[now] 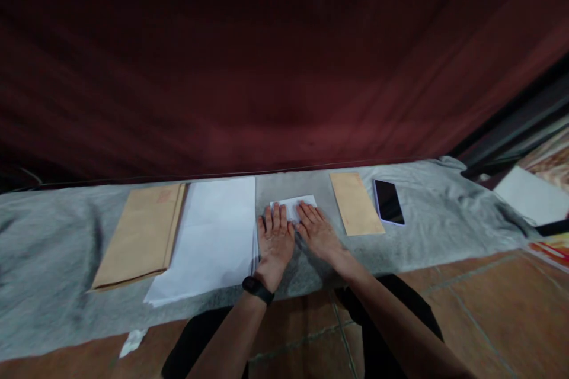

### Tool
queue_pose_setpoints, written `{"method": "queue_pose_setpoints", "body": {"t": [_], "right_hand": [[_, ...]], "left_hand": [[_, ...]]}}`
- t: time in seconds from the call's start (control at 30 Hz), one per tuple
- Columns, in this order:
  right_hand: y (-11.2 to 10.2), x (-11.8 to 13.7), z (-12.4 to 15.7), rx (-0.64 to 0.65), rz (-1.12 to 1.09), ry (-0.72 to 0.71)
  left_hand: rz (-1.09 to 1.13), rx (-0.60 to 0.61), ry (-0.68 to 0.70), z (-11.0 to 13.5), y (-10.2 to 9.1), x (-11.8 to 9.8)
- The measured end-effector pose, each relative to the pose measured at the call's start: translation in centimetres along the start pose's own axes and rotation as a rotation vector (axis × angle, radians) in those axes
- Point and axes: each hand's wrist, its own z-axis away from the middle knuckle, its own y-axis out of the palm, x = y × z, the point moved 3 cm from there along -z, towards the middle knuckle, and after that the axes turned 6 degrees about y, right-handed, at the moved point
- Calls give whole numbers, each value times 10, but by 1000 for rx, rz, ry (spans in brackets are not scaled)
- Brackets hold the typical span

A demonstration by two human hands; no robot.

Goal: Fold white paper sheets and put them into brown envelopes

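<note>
A small white folded paper (291,206) lies on the grey cloth, partly covered by both hands. Pressed flat on its left part is my left hand (275,240), fingers stretched out and a dark band on the wrist. On the right part rests my right hand (317,231), also flat with its fingers extended. Left of my hands is a stack of white paper sheets (213,237). A single brown envelope (357,204) lies to the right of my right hand.
A pile of brown envelopes (140,234) overlaps the left side of the white sheets. Farther right lies a phone (389,202) with a dark screen. The grey cloth (438,213) runs along a dark red curtain (284,100). A white scrap (133,342) lies near the tiled floor.
</note>
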Motion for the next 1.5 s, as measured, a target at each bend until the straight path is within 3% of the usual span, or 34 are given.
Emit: {"method": "queue_pose_setpoints", "body": {"t": [0.23, 0.43, 0.53, 0.67, 0.83, 1.03, 1.3, 1.5], "right_hand": [[10, 1, 2, -31, 41, 20], [16, 0, 1, -1, 33, -1], [19, 1, -2, -2, 1, 4], [17, 2, -7, -2, -38, 34], [11, 3, -6, -41, -77, 54], [7, -5, -5, -137, -47, 175], [9, -25, -9, -126, -12, 299], [-5, -24, -15, -142, -7, 330]], "left_hand": [[40, -47, 43, -1, -7, 3], [258, -41, 313, -9, -6, -22], [324, -18, 345, -16, -1, -30], [312, 25, 301, -29, 6, -28], [131, 60, 213, -39, 10, -8], [-29, -11, 81, -33, 11, 9], [-45, -87, 53, -25, 9, 8], [-61, -123, 74, -21, 8, 11]]}}
